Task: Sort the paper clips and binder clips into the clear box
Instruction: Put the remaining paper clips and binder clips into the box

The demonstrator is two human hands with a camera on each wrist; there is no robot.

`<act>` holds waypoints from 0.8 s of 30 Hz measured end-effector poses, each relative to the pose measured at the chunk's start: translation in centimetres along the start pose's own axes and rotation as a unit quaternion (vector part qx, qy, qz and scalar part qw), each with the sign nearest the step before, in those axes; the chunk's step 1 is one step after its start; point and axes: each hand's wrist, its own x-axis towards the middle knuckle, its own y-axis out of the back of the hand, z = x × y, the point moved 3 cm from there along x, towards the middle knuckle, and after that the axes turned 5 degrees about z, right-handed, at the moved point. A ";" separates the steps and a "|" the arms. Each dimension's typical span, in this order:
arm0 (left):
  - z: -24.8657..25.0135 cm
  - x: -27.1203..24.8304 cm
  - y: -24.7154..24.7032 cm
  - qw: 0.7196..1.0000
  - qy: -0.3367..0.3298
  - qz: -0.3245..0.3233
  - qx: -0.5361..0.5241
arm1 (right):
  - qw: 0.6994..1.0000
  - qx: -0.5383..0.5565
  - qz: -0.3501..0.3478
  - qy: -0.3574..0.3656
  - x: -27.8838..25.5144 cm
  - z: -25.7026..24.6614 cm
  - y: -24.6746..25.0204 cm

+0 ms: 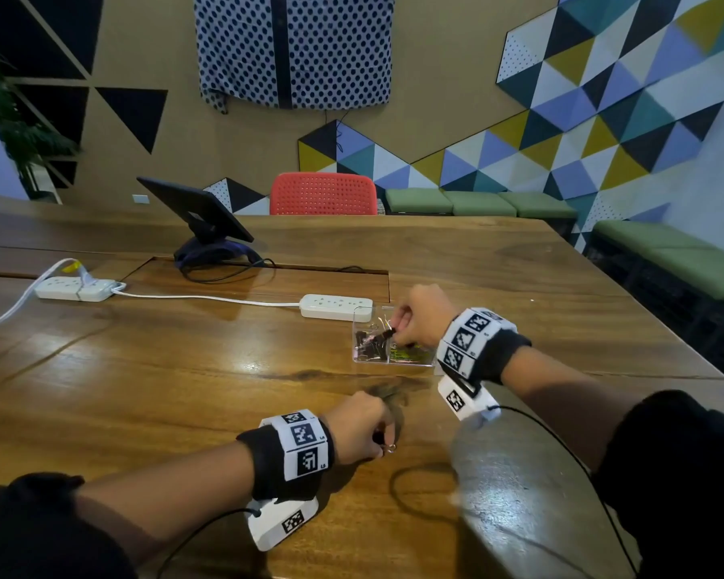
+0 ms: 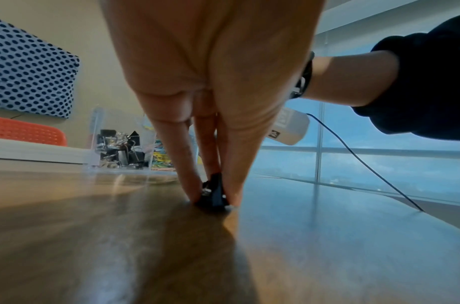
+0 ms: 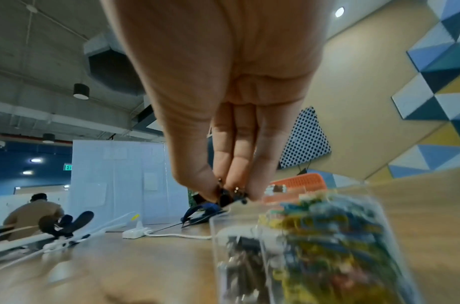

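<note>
The sort looks nearly done. The clear box [image 1: 393, 361], right of centre in the head view, already holds black binder clips [image 2: 119, 148] in its left compartment and coloured paper clips [image 3: 327, 236] in its right. The right hand [image 1: 425, 315] pinches a binder clip [image 3: 228, 197] over the box, not yet released. Lower centre, the left hand [image 1: 358, 428] pinches another binder clip [image 2: 214, 193] against the desk [image 1: 185, 369]. No other loose clips show.

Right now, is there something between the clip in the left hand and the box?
Nothing visible: bare table lies between the left hand, pinching a binder clip, and the box. The right hand is over the box.
</note>
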 end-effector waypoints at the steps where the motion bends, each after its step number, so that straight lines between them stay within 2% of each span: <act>1: -0.1 -0.1 0.1 1.000 0.004 0.000 -0.001 | 1.000 -0.016 0.012 0.006 0.9 -0.4 0.2; 4: -0.4 -0.3 0.4 1.000 0.008 0.003 0.013 | 0.994 -0.103 0.031 0.031 3.1 -1.2 0.2; 8: -1.0 -0.5 0.7 1.000 0.010 -0.002 0.004 | 0.978 -0.202 0.009 0.051 4.6 -1.6 -0.9; 13: -1.5 -0.6 1.0 1.000 0.005 0.002 -0.019 | 0.976 -0.213 -0.001 0.053 5.1 -1.2 -1.9; 16: -1.8 -0.3 1.8 0.999 0.015 0.024 -0.023 | 0.986 -0.158 0.023 0.053 5.4 -0.7 -1.9; 19: -2.2 0.3 3.0 0.997 0.030 0.053 -0.041 | 0.996 -0.021 0.086 0.017 5.6 0.1 -1.5; 21: -2.5 0.8 4.0 0.995 0.041 0.084 -0.044 | 0.987 0.099 0.125 -0.015 5.4 0.4 -1.3; 24: -3.3 1.7 5.5 0.986 0.070 0.132 -0.072 | 0.968 0.210 0.129 -0.044 5.2 0.4 -1.7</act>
